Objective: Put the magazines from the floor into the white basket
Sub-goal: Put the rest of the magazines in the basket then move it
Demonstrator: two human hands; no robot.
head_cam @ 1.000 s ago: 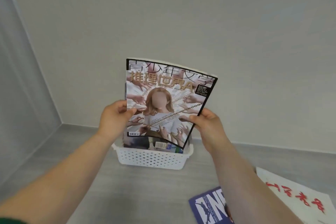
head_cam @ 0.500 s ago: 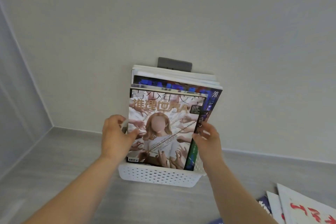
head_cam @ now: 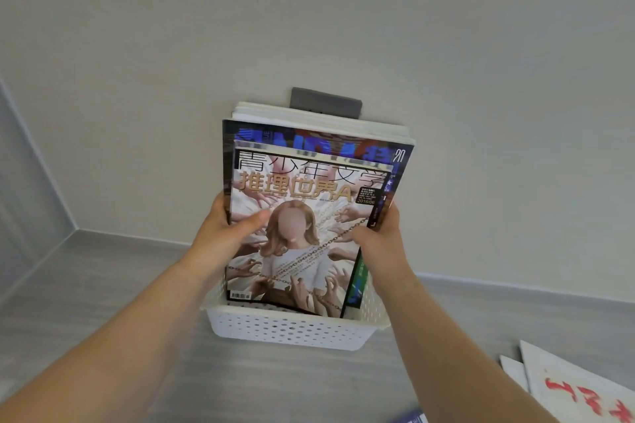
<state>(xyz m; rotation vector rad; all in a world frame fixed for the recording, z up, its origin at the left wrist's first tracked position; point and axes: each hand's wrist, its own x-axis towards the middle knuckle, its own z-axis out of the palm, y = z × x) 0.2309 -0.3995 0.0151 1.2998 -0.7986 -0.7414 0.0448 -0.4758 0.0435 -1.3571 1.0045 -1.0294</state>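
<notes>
Nearest the camera, two bare forearms reach in from the lower edge. At the bottom right a white magazine (head_cam: 580,388) with red brush characters lies on the floor, cut off by the frame so its title cannot be read. A paler cover (head_cam: 513,371) shows from under its left edge, and a blue corner (head_cam: 410,418) pokes in at the bottom edge. The floor (head_cam: 103,285) is grey with a faint wood grain. The white basket (head_cam: 292,330), perforated with small holes, stands on it close to the wall. The front magazine (head_cam: 299,233) stands upright in the basket, its lower edge hidden below the rim. The left hand (head_cam: 226,233) grips its left edge with the thumb laid across the cover. The right hand (head_cam: 381,237) grips the right edge, thumb on the front. The fingers of both hands curl behind the stack out of sight, so how many issues they clasp cannot be told. The cover reads 青少年文学 in black, 推理世界A in gold and 2016/06 in a small dark box, with a barcode at the lower left. A green spine (head_cam: 359,278) shows just beside it. Behind it rises a dark blue magazine (head_cam: 309,141) marked 20 at its corner, its title mostly covered. Behind that are white page edges (head_cam: 326,117). A grey plate (head_cam: 326,101) on the plain off-white wall (head_cam: 309,10) is half hidden by them. A pale skirting (head_cam: 137,239) runs into the corner at left.
</notes>
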